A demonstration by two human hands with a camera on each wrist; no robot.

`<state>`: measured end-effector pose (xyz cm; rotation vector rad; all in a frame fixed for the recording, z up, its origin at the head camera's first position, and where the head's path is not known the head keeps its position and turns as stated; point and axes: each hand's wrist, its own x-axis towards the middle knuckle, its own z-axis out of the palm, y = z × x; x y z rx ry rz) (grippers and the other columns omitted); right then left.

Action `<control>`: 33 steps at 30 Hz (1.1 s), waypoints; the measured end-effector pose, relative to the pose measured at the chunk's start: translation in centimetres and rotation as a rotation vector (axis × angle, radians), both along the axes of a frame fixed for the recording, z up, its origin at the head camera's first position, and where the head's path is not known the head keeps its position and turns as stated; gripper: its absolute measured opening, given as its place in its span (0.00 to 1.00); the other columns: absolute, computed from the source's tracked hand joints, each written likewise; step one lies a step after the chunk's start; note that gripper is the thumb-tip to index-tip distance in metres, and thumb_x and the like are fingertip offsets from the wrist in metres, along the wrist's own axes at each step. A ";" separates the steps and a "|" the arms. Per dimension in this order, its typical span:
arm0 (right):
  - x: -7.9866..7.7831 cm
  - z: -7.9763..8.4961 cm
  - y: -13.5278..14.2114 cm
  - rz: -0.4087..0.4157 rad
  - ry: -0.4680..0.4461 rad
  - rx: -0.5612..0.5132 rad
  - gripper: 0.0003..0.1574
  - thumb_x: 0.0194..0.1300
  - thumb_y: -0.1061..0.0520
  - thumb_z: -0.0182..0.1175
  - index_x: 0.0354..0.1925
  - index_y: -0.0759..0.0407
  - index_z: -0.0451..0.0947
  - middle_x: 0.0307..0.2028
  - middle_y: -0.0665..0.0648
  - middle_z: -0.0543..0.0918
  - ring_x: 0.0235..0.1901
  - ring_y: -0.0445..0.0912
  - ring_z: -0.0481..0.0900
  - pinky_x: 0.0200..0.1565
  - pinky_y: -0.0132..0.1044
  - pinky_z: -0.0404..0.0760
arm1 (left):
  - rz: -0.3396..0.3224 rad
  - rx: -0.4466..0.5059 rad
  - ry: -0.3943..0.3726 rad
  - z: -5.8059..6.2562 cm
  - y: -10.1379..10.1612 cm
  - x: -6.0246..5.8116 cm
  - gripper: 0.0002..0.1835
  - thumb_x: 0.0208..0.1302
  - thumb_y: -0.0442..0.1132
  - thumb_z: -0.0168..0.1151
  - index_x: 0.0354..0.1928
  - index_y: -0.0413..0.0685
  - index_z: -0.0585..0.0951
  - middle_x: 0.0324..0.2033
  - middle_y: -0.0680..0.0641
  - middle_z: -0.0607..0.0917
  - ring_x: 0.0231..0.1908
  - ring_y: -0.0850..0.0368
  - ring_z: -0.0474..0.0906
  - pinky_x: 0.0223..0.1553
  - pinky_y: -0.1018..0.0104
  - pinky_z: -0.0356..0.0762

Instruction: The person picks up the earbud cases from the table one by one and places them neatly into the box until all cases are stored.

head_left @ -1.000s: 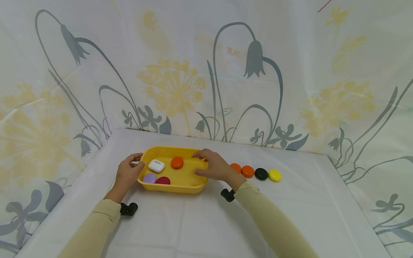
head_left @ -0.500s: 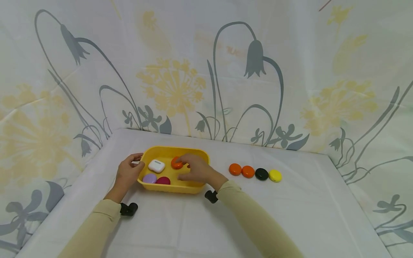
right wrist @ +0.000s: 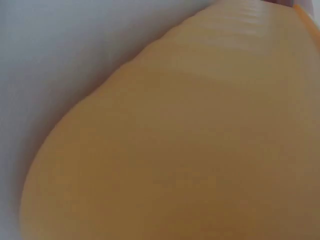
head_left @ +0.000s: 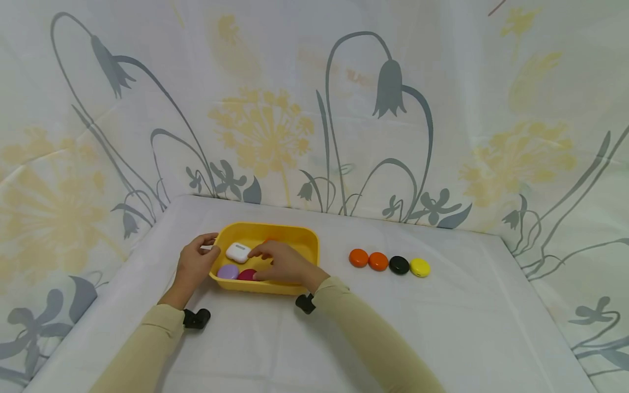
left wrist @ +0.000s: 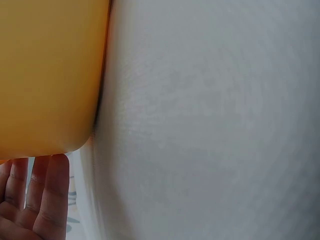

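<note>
A yellow tray (head_left: 307,240) holds a white earbud case (head_left: 238,252), a lilac round disc (head_left: 228,272), a crimson disc (head_left: 247,274) and an orange disc (head_left: 271,240), the last mostly hidden behind my right hand. My left hand (head_left: 194,263) rests at the tray's left end, its straight fingers (left wrist: 50,195) touching the outer wall in the left wrist view. Inside the tray reaches my right hand (head_left: 285,265), fingers and thumb spread apart. Its fingertips are right by the earbud case and its thumb overlaps the crimson disc. The right wrist view shows mainly the tray's outer wall (right wrist: 175,140).
Right of the tray, two orange discs (head_left: 358,258), a black disc (head_left: 399,265) and a yellow disc (head_left: 420,267) lie in a row on the white tablecloth (head_left: 472,322). A flower-patterned cloth (head_left: 275,109) rises behind the table.
My right hand has moved left from the tray's right end, passing over the orange disc to the earbud case and crimson disc. The left hand has kept its place.
</note>
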<state>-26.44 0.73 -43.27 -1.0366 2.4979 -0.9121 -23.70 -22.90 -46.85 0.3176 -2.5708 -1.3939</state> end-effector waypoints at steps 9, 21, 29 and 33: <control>-0.1 -0.6 -1.4 0.029 -0.022 0.038 0.24 0.59 0.51 0.67 0.55 0.48 0.79 0.51 0.45 0.82 0.48 0.40 0.77 0.51 0.27 0.76 | -0.018 0.000 0.004 -0.1 -0.1 0.0 0.23 0.65 0.41 0.53 0.62 0.48 0.75 0.54 0.40 0.79 0.46 0.46 0.78 0.35 0.77 0.74; -0.7 -1.3 -2.3 -0.016 -0.179 0.048 0.24 0.57 0.55 0.69 0.54 0.47 0.80 0.49 0.42 0.82 0.46 0.37 0.76 0.47 0.26 0.78 | -0.020 0.012 0.005 0.1 -0.2 0.1 0.23 0.65 0.41 0.53 0.62 0.47 0.75 0.54 0.40 0.79 0.46 0.47 0.78 0.34 0.79 0.73; -0.7 -1.3 -2.5 0.018 -0.177 0.074 0.23 0.59 0.57 0.67 0.54 0.45 0.81 0.42 0.41 0.82 0.41 0.38 0.75 0.46 0.25 0.76 | -0.017 -0.001 0.009 0.1 -0.1 0.1 0.23 0.65 0.41 0.54 0.62 0.47 0.75 0.54 0.40 0.79 0.47 0.46 0.78 0.35 0.79 0.73; -0.6 -1.3 -2.4 0.030 -0.145 0.098 0.23 0.59 0.57 0.67 0.53 0.45 0.81 0.40 0.42 0.81 0.39 0.38 0.74 0.44 0.24 0.75 | -0.015 0.003 0.007 0.1 -0.1 0.1 0.23 0.65 0.41 0.54 0.62 0.47 0.75 0.54 0.40 0.79 0.47 0.46 0.78 0.35 0.78 0.73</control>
